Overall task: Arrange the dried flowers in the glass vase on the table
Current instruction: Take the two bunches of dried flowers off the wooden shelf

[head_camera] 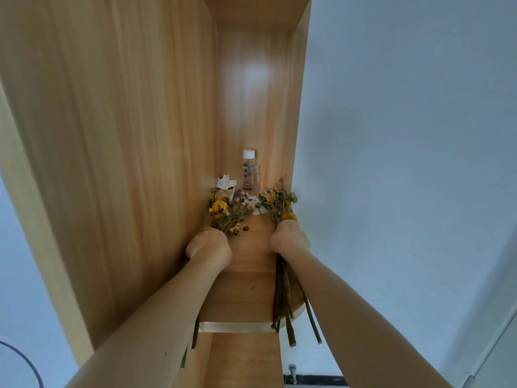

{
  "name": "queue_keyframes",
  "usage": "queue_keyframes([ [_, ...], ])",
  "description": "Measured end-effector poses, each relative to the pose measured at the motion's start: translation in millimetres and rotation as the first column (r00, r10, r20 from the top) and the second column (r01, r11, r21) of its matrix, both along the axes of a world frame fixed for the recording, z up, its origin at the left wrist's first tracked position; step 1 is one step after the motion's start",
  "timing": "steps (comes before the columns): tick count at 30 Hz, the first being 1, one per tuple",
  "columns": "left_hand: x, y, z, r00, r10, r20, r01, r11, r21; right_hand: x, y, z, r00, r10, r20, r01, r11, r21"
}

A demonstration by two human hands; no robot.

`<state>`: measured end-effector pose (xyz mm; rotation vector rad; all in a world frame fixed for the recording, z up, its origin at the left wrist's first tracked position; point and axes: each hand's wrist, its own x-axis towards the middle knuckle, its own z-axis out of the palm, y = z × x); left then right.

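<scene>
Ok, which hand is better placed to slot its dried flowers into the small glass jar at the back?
Probably the right hand: its bunch of yellow dried flowers ends nearest the small clear glass jar. The left hand grips a second bunch farther left.

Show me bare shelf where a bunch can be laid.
Bare wood runs between the left hand and right hand, down to the front edge of the shelf. The back is crowded: bottle, tissue pack, left bunch, right bunch.
</scene>
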<state>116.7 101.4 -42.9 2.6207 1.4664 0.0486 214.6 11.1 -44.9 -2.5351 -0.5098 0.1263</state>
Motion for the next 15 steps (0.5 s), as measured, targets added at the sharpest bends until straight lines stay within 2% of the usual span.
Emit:
queue_keyframes([
  [3,0,0,2,1.0,-0.023,0.003,0.023,1.0,0.018,3,-1,1,1.0,0.005,0.006,-0.005,1.0,0.009],
  [8,-3,6,5,0.998,-0.055,0.029,0.056,0.998,-0.023,7,-7,7,1.0,-0.002,-0.025,0.005,0.994,0.11],
  [12,-8,2,10,0.99,-0.106,0.093,0.11,0.993,-0.041,9,-21,14,0.995,-0.047,-0.084,0.068,0.961,0.268],
  [15,-13,-8,18,0.979,-0.136,0.151,0.145,0.988,-0.046,9,-39,21,0.998,-0.058,-0.022,0.062,0.938,0.34],
])
